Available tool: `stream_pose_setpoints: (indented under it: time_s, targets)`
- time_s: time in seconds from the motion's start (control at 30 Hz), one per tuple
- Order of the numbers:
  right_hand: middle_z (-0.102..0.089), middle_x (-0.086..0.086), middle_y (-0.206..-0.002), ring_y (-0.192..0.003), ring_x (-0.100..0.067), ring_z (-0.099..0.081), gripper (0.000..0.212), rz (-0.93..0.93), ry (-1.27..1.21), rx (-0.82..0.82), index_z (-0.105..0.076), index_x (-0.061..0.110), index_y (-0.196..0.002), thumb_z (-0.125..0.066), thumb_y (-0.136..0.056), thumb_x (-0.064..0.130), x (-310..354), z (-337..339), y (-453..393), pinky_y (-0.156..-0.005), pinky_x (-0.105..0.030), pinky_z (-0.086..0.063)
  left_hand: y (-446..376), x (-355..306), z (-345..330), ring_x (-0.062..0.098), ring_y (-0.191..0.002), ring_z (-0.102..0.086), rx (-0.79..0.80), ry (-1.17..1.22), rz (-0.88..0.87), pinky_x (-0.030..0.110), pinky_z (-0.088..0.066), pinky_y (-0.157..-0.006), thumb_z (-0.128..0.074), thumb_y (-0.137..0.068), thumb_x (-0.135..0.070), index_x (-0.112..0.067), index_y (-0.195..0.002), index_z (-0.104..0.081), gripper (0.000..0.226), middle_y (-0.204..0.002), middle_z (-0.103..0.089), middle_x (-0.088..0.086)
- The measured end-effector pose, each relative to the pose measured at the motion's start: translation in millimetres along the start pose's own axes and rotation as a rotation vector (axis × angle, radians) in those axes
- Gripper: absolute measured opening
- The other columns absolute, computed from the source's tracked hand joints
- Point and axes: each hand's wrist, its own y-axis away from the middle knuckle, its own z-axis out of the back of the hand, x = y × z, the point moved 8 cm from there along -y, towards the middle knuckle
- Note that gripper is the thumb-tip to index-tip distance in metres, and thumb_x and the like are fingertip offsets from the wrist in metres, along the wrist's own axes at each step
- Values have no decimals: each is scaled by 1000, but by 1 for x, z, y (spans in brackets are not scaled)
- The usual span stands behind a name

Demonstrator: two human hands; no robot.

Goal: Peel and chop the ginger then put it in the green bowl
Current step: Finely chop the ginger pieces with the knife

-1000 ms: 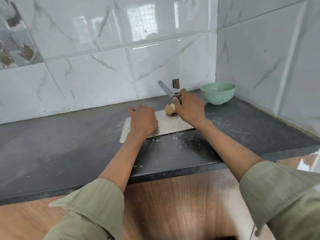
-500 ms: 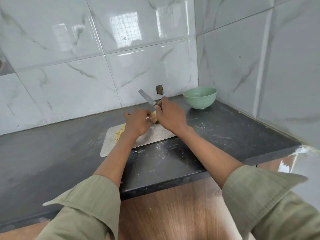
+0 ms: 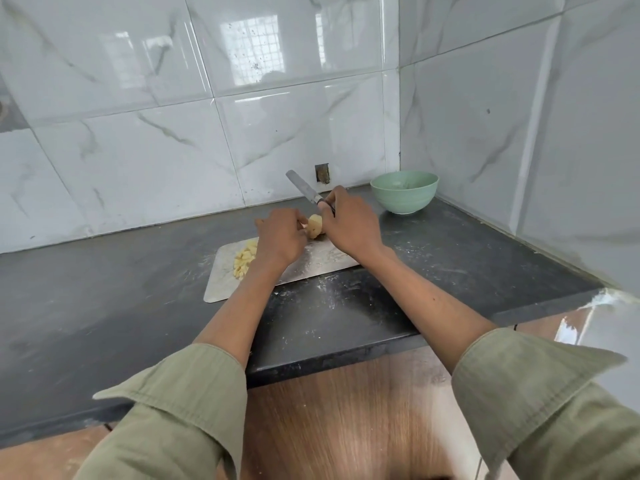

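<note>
A metal cutting board (image 3: 311, 265) lies on the dark counter. A pale lump of ginger (image 3: 315, 226) sits at its far edge between my hands. My left hand (image 3: 280, 237) holds the ginger from the left with curled fingers. My right hand (image 3: 349, 223) grips a knife (image 3: 303, 187) whose blade points up and to the left, away from me. A small heap of chopped yellow ginger pieces (image 3: 244, 259) lies on the board's left part, beside my left wrist. The green bowl (image 3: 404, 191) stands upright in the back right corner; I see no ginger in it.
The dark counter (image 3: 121, 306) is dusted with white specks near the board. Marble-look tiled walls close the back and the right side. A small hole in the wall (image 3: 322, 173) sits behind the knife. The counter's front edge (image 3: 329, 362) runs above a wooden panel.
My left hand has left the board's middle and gone right to the ginger lump, uncovering the chopped pieces. The view has swung, so everything sits lower in frame.
</note>
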Motion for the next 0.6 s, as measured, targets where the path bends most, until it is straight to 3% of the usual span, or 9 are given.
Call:
stream_pose_setpoints:
  time_s: [0.13, 0.27, 0.4, 0.53, 0.6]
  targets:
    - [-63, 4, -82, -73, -17, -59, 19, -11, 1, 2, -55, 20, -103, -47, -104, 38, 0, 3, 1, -54, -33, -34, 7, 4, 11, 19, -102, -63, -29, 21, 2, 43, -30, -99, -60, -87, -7, -26, -101, -73, 27, -95, -71, -8]
    - [-64, 4, -81, -72, -17, -59, 20, -20, 18, 2, -55, 21, -103, -47, -104, 39, -3, 6, 0, -54, -33, -33, 17, 9, 34, 2, -82, -65, -78, 181, -51, 33, -52, -91, -64, -86, -7, -28, -96, -77, 27, -86, -70, -17]
    - [-64, 5, -82, -77, -20, -60, 21, -2, 35, 17, -56, 21, -103, -47, -103, 40, 8, 6, 7, -59, -35, -40, 41, 6, 40, -2, -79, -68, 49, 246, -183, 17, -53, -79, -72, -87, -4, -23, -94, -81, 22, -85, -75, -15]
    - [-66, -1, -92, -86, -26, -61, 25, -29, 133, 28, -60, 18, -105, -48, -100, 40, 23, 12, 34, -69, -38, -47, 54, 4, 35, -2, -81, -71, 198, 259, -234, 18, -55, -82, -78, -83, -9, -23, -90, -82, 16, -82, -77, -14]
    - [-67, -5, -96, -88, -31, -62, 26, -23, 213, 49, -59, 17, -108, -47, -100, 40, 28, 12, 55, -70, -39, -46, 56, 5, 35, -2, -85, -71, 223, 248, -216, 21, -56, -87, -71, -83, -6, -23, -89, -82, 20, -85, -78, -15]
